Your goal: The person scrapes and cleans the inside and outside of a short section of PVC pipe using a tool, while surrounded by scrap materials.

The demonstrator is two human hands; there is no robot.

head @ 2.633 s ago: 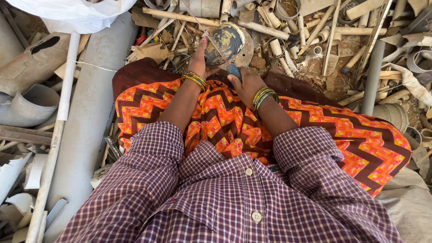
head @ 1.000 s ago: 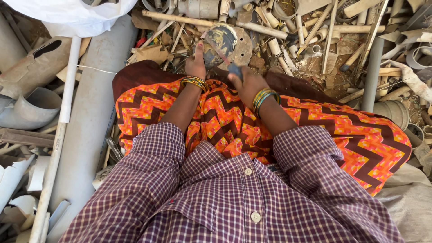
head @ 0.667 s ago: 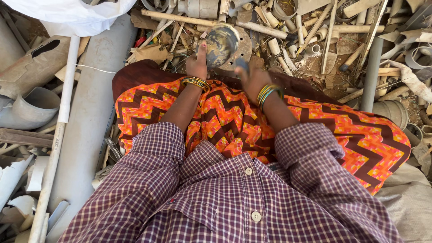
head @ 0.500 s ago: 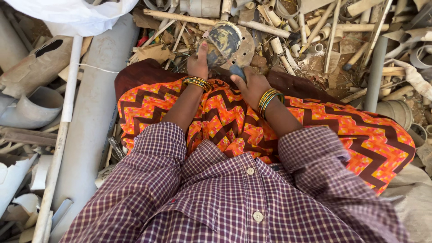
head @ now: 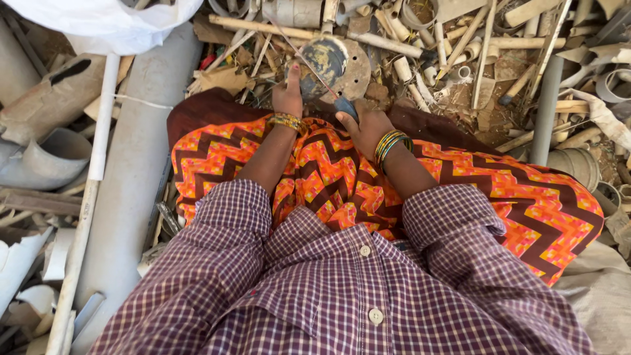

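Right hand (head: 368, 125) shifted, disc (head: 327, 60) amid pipe scraps (head: 460, 46)

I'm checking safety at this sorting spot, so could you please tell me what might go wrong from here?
The left hand steadies a dirty round piece with bare fingers, right where the tool in the right hand works, so a slip could cut them. The broken pipe scraps heaped around could also snag the patterned cloth.

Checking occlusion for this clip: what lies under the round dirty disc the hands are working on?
Under the disc sits a flat tan round plate on a pile of pipe offcuts. The left hand steadies the disc; the right hand holds a tool. What the disc covers is hidden.
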